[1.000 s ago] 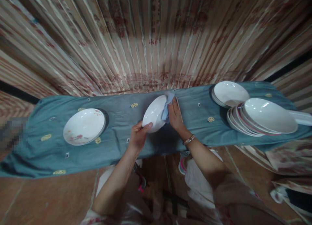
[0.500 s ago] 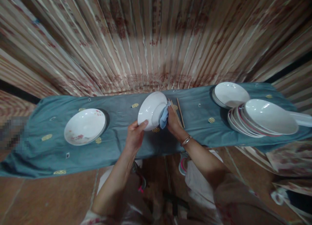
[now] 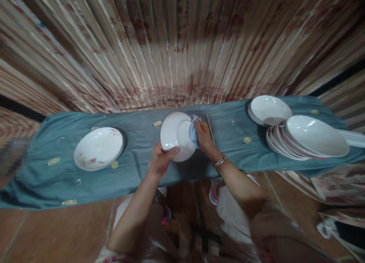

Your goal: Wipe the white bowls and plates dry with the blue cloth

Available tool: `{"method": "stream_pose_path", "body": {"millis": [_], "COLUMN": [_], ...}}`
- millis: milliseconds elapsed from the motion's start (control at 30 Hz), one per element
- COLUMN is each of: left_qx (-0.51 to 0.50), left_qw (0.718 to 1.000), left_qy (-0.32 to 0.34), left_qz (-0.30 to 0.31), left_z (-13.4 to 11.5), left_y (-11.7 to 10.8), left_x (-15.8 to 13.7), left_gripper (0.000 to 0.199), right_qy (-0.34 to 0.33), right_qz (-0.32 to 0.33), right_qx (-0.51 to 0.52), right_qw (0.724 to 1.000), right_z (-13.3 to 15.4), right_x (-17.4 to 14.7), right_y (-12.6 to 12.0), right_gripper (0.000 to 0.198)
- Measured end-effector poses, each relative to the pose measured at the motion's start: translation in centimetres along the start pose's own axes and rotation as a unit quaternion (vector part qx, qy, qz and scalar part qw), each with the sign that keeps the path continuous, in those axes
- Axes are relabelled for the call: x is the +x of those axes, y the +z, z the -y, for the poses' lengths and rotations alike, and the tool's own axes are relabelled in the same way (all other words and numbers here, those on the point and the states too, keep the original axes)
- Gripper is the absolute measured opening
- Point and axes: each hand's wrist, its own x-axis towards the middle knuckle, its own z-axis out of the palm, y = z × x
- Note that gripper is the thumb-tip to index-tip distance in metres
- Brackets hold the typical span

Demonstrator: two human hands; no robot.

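A white bowl point(image 3: 171, 132) is held tilted above the middle of the cloth-covered table, its underside and foot ring facing me. My left hand point(image 3: 162, 158) grips its near left rim, thumb on the outer wall. Pressed to the bowl's right side is a light blue cloth point(image 3: 194, 133), bunched in my closed right hand point(image 3: 204, 135). A bracelet sits on the right wrist. Just beyond that hand lie wooden chopsticks point(image 3: 210, 127), partly hidden by it.
Flower-patterned plates point(image 3: 98, 147) are stacked at the left of the teal tablecloth point(image 3: 142, 137). On the right stand a pile of white bowls point(image 3: 270, 109) and a leaning stack of dishes point(image 3: 316, 135), the top one with a handle. A pleated curtain point(image 3: 176, 65) hangs behind.
The bowl has turned to show more of its underside and come slightly nearer. My right hand and the cloth have shifted along its right side.
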Motion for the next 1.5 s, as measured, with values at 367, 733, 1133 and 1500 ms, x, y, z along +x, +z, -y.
{"method": "stream_pose_path", "body": {"millis": [367, 733, 1133, 1500], "left_qx": [0.014, 0.046, 0.076, 0.082], "left_qw": [0.998, 0.996, 0.992, 0.993], "left_qy": [-0.053, -0.012, -0.001, 0.033], "left_qz": [0.008, 0.069, 0.098, 0.082], "left_z": [-0.6, 0.4, 0.9, 0.2], "left_y": [-0.8, -0.2, -0.3, -0.6], "left_x": [-0.1, -0.4, -0.4, -0.4], "left_gripper": [0.044, 0.049, 0.049, 0.047], "right_qy": [-0.081, -0.229, -0.219, -0.055], "right_qz": [0.025, 0.158, 0.142, 0.068], "right_qx": [-0.083, -0.14, -0.141, -0.063], "right_qw": [0.993, 0.95, 0.955, 0.994], "right_z": [3.6, 6.9, 6.3, 1.4], "right_x": [-0.7, -3.1, -2.3, -0.2], "right_y": [-1.5, -1.1, -1.3, -1.0], "right_gripper": [0.047, 0.048, 0.047, 0.066]}}
